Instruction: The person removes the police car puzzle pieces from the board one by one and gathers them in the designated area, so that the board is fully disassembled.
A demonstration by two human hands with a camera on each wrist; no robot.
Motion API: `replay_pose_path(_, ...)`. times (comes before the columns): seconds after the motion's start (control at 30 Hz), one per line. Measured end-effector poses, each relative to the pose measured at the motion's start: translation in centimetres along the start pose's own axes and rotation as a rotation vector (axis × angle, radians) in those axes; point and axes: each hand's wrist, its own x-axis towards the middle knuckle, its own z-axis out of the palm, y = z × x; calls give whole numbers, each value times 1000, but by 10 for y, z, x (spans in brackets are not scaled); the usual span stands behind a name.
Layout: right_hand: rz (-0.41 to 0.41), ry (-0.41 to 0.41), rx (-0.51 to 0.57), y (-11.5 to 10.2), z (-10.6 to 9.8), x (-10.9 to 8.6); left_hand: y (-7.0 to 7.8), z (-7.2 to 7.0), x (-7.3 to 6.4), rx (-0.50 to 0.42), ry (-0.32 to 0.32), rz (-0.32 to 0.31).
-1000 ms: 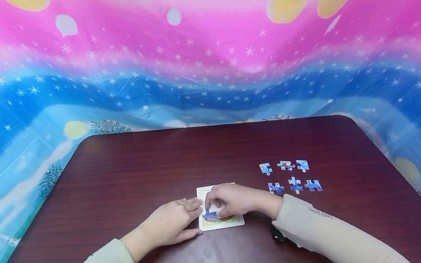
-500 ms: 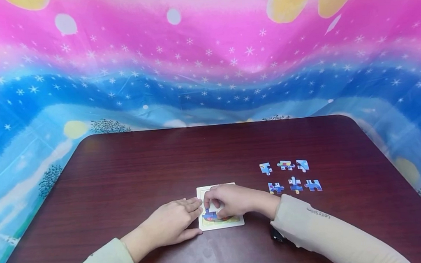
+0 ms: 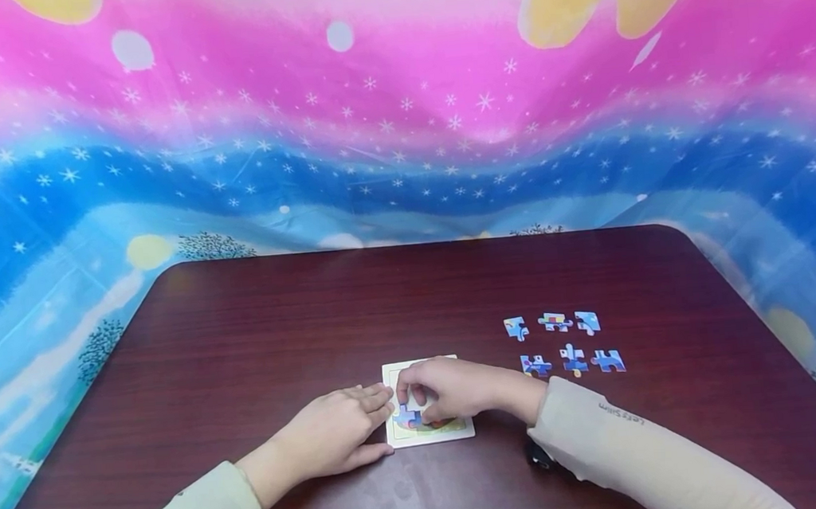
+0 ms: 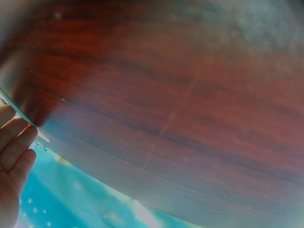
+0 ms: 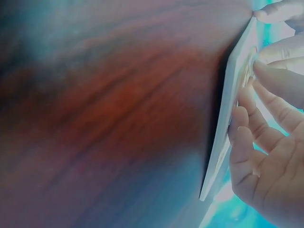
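A small square puzzle tray [image 3: 433, 438] with a pale border lies near the front of the table. My left hand [image 3: 339, 429] rests at its left edge, fingers straight, fingertips on the border and the thumb at the lower left corner. Over the tray bends my right hand [image 3: 454, 387], fingers curled, thumb and forefinger pinching a blue puzzle piece [image 3: 406, 417] at the left part of the tray. Below that piece, yellow and green picture parts show; the hand hides much of the right side. In the right wrist view, fingertips meet right at the tray [image 5: 228, 104].
Several loose puzzle pieces [image 3: 573, 360] lie in two rows to the right, beyond the right forearm. The dark wooden table [image 3: 276, 321] has rounded far corners. Behind it hangs a pink and blue snowflake cloth [image 3: 397, 111].
The blue puzzle piece under the right fingers has shifted slightly and looks lighter, as if tilted. Both hands keep nearly the same places; the tray and loose pieces stay put.
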Motion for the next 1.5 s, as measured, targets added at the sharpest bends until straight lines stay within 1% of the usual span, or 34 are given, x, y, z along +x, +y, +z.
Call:
replay_pose_path(0.17, -20, -4, 33, 0, -2, -1, 0, 0, 0, 9, 12, 6)
replay_pose_path(0.4, -56, 20, 101, 3, -3, -1, 0, 0, -1, -2, 20, 5)
replay_pose_path(0.63, -42, 28, 162, 2, -2, -1, -1, 1, -1, -6, 13, 3)
replay_pose_path(0.97, -44, 50, 244, 0, -3, -2, -2, 1, 0, -18, 0, -3)
replay_pose_path(1.3, -52, 64, 275, 1, -2, -2, -5, 2, 3, -60, 6, -11)
replay_pose_path(1.5, -73, 87, 303, 2, -3, -4, -6, 4, 4, -60, 19, -2)
